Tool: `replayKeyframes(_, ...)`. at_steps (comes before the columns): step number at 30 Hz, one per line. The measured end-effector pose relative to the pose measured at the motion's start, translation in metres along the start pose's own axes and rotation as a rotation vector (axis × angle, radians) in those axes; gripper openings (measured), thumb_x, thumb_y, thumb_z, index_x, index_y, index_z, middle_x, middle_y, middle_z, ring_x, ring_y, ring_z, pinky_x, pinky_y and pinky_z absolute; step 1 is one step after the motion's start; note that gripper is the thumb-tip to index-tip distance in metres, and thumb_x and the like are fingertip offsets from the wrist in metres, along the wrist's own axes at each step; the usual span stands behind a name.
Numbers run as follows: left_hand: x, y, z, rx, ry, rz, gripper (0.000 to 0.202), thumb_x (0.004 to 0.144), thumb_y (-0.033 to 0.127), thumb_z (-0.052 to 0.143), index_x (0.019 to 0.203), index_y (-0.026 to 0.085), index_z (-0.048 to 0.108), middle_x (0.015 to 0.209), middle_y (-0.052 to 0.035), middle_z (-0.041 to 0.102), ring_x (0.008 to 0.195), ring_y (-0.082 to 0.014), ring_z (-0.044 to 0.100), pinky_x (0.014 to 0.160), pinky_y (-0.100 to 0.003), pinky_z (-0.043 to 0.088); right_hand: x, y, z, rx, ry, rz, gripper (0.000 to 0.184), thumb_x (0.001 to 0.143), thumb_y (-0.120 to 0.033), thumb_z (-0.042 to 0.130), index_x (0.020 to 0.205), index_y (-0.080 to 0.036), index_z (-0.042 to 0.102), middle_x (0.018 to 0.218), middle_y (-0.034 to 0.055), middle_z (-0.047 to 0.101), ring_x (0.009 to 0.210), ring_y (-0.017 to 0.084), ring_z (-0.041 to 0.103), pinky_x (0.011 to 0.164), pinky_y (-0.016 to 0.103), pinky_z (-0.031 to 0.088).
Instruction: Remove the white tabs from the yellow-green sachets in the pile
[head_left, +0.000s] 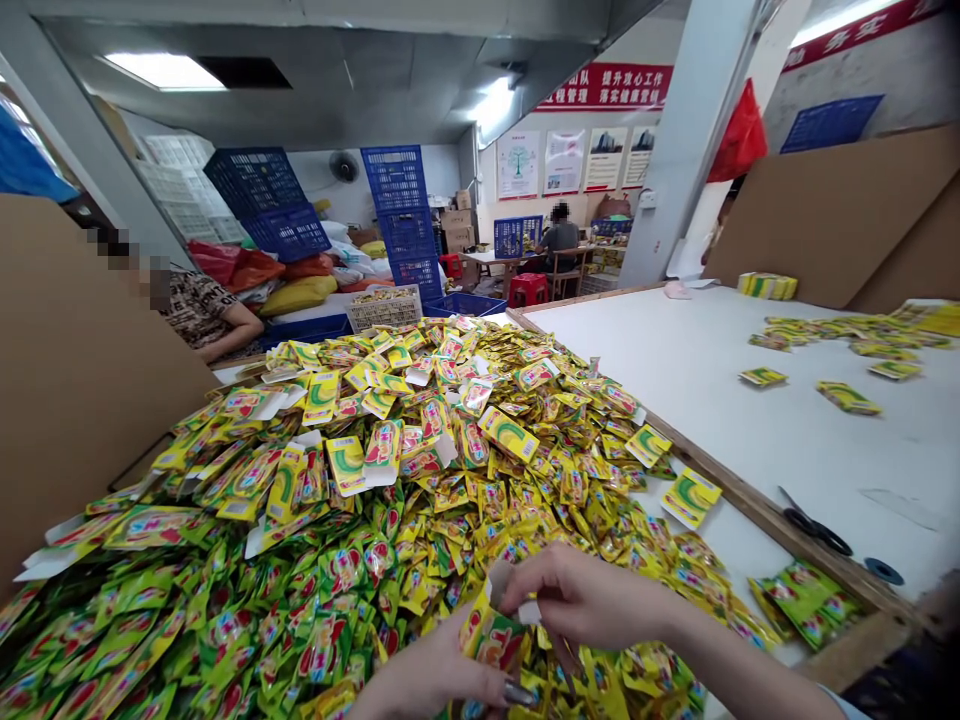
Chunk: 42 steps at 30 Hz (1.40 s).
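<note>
Gripping one yellow-and-green box (487, 635), the left hand (454, 668) wraps it from below, thumb along its near side. The right hand (574, 592), fingers bent, meets the same box at its upper, open end, against the white flaps; cannot tell whether it pinches a flap or something inside. Box count between the hands: 1.

Left of the hands: green packets (191, 625), heaped, too many to count. Ahead of and around the hands: yellow packets (555, 480), also beyond counting. Farther ahead and to the left, many printed boxes lie on top of the heap, overlapping; no reliable count, some with white flaps out.

Right of the hands, on the near side of a wooden strip (739, 502): 2 flat boxes (691, 498) at the heap's edge, and a small group of green packets (810, 602), number unclear from overlap. At the strip, 1 pair of scissors (814, 525); just beside it, 1 dark ring-shaped roll (883, 571).

Beyond the strip, on the white bench (750, 430): 3 packets (847, 397) lying apart, a denser cluster behind them.

Far ahead of the hands: 1 stack of 3 blue crates (401, 225). Other people: 1 ahead-left, 1 seated far ahead.
</note>
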<state>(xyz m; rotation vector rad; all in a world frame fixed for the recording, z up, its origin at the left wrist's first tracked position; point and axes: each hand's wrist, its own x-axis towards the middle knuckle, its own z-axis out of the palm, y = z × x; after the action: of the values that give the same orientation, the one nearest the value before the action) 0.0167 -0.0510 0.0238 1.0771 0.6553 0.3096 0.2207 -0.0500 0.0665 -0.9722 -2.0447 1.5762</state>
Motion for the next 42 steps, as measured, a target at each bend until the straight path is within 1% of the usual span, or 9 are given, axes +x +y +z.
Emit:
replayKeyframes(4, 0.009, -0.009, 0.002, -0.011, -0.069, 0.07, 0.053, 0.049, 0.037, 0.08, 0.094, 0.018, 0.059, 0.071, 0.0032, 0.057, 0.059, -0.0095, 0.052, 0.06, -0.021, 0.042, -0.004, 0.009, 0.01, -0.031, -0.047, -0.017, 0.02, 0.082, -0.019, 0.05, 0.094, -0.021, 0.066, 0.072, -0.0004, 0.064, 0.051, 0.01, 0.058, 0.048, 0.017, 0.043)
replayKeyframes(8, 0.023, -0.027, -0.002, 0.12, -0.1, 0.221, 0.09, 0.058, 0.036, 0.076, 0.133, 0.025, 0.027, 0.131, -0.0079, 0.043, 0.116, -0.0241, 0.045, 0.1, -0.036, 0.032, -0.019, 0.022, 0.001, -0.288, 0.265, -0.105, 0.017, 0.083, -0.019, 0.05, 0.078, -0.018, 0.066, 0.078, 0.0023, 0.064, 0.076, 0.016, 0.06, 0.07, 0.024, 0.047)
replayKeyframes(10, 0.024, -0.027, -0.01, 0.282, 0.028, 0.279, 0.088, 0.068, 0.036, 0.069, 0.137, 0.028, 0.015, 0.142, -0.0065, 0.029, 0.129, -0.0225, 0.029, 0.107, -0.037, 0.023, -0.042, 0.032, -0.028, -0.504, 0.467, -0.087, 0.023, 0.085, -0.02, 0.042, 0.076, -0.019, 0.064, 0.085, 0.0044, 0.064, 0.083, 0.018, 0.06, 0.074, 0.027, 0.046)
replayKeyframes(16, 0.022, 0.011, -0.068, 1.18, 0.754, 0.361, 0.026, 0.084, 0.021, 0.036, 0.106, 0.024, 0.05, 0.118, -0.0076, 0.048, 0.114, -0.0225, 0.043, 0.096, -0.041, 0.036, -0.079, 0.047, -0.115, -1.246, 1.108, 0.444, 0.026, 0.084, -0.019, 0.036, 0.099, -0.016, 0.057, 0.11, 0.0138, 0.056, 0.066, 0.023, 0.06, 0.049, 0.031, 0.042)
replayKeyframes(21, 0.033, 0.007, -0.095, 1.407, 0.912, 0.304, 0.021, 0.076, 0.012, 0.037, 0.088, 0.018, 0.053, 0.09, -0.0079, 0.053, 0.086, -0.0246, 0.053, 0.074, -0.04, 0.045, 0.034, 0.047, -0.063, -0.993, 0.688, 0.134, 0.016, 0.082, -0.024, 0.047, 0.094, -0.02, 0.056, 0.095, 0.0062, 0.06, 0.09, 0.021, 0.055, 0.075, 0.029, 0.044)
replayKeyframes(25, 0.037, -0.013, -0.102, 1.488, 0.894, 0.335, 0.037, 0.078, 0.01, 0.037, 0.11, 0.02, 0.053, 0.11, -0.0095, 0.053, 0.103, -0.0253, 0.051, 0.085, -0.043, 0.043, 0.104, 0.061, -0.026, -0.935, 0.561, 0.082, 0.024, 0.066, -0.014, 0.062, 0.089, -0.016, 0.057, 0.092, 0.0092, 0.06, 0.088, 0.025, 0.053, 0.074, 0.033, 0.043)
replayKeyframes(35, 0.054, 0.015, -0.112, 1.505, 0.867, 0.51, 0.023, 0.084, 0.017, 0.043, 0.088, 0.022, 0.065, 0.117, -0.0095, 0.056, 0.111, -0.0286, 0.048, 0.089, -0.046, 0.04, 0.061, 0.061, -0.03, -0.391, 0.758, -0.066, 0.008, 0.077, -0.013, 0.051, 0.078, -0.019, 0.045, 0.112, 0.0081, 0.055, 0.102, 0.021, 0.052, 0.083, 0.033, 0.043)
replayKeyframes(39, 0.039, 0.021, -0.085, 0.999, 0.807, 0.465, 0.026, 0.087, 0.032, 0.039, 0.094, 0.019, 0.061, 0.085, -0.0055, 0.064, 0.081, -0.0197, 0.06, 0.071, -0.03, 0.048, 0.069, 0.044, -0.006, 0.487, 0.751, -0.168, 0.033, 0.066, -0.038, 0.071, 0.07, -0.019, 0.044, 0.117, 0.0092, 0.054, 0.099, 0.024, 0.056, 0.079, 0.034, 0.047)
replayKeyframes(42, 0.032, 0.018, -0.067, 0.445, 0.706, 0.417, 0.037, 0.081, 0.046, 0.047, 0.096, 0.016, 0.061, 0.076, -0.0041, 0.064, 0.071, -0.0192, 0.059, 0.064, -0.028, 0.049, 0.083, 0.044, 0.012, 0.606, 0.77, -0.177, 0.04, 0.058, -0.042, 0.077, 0.066, -0.018, 0.046, 0.089, 0.0049, 0.062, 0.089, 0.022, 0.058, 0.074, 0.031, 0.047)
